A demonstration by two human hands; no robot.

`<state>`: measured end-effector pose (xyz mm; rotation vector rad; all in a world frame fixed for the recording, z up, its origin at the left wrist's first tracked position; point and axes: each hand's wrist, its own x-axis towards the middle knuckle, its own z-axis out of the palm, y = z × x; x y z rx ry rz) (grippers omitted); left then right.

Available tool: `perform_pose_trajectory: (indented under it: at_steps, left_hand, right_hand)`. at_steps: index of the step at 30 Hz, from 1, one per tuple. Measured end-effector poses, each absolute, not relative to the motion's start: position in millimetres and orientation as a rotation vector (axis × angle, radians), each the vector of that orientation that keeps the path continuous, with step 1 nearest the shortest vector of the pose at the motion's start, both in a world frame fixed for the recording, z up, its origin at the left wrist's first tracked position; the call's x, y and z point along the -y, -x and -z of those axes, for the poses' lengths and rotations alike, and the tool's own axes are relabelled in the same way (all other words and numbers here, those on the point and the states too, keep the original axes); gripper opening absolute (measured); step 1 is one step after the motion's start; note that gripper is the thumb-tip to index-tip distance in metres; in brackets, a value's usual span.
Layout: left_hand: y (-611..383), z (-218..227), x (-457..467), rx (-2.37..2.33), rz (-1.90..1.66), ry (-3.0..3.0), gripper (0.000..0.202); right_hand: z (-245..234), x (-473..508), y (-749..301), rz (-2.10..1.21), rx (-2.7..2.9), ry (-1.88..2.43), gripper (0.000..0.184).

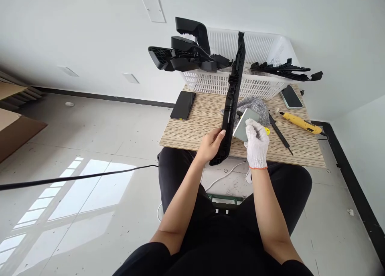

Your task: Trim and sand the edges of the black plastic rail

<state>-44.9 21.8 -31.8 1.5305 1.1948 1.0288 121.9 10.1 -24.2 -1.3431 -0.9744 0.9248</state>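
My bare left hand grips a long black plastic trim piece near its lower end. The piece stands tilted upright over the table, its ribbed inner side showing. A white knitted glove with an orange cuff covers my right hand. Its fingers are closed on a flat grey-green rectangular block with a pale edge, close to the right side of the trim piece. Just behind the block lies a crumpled grey cloth. To the right are a thin black pen-like tool and a yellow corded rotary tool.
A white plastic basket holds several black plastic parts that overhang its rim. One dark phone lies at the table's left, another phone at the right. A black cable crosses on the left; cardboard boxes stand beyond.
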Motion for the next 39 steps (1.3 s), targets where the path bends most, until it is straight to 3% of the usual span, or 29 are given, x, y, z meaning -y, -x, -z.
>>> perform_pose_trajectory:
  at_steps: [10,14,29,39]
  left_hand:
    - [43.9,32.6,-22.1,-1.191,-1.065,-1.512,0.047]
    - [44.6,33.4,-22.4,-1.187,-1.077,-1.483,0.047]
    - [44.0,36.0,-19.2,-1.124,-1.121,-1.363,0.044]
    - [45.1,36.5,-21.3,-0.971,-1.079,-1.255,0.045]
  right_hand:
    - [20.1,-6.2,-118.8,-0.985,1.172,1.341,0.028]
    - [23.6,-5.3,-117.2,-0.704,1.015,1.347,0.029]
    - [28.1,-5.3,-123.8,-0.981,0.872,1.177,0.038]
    - [29.5,-1.7,-125.3,-0.943,0.971,1.178,0.037]
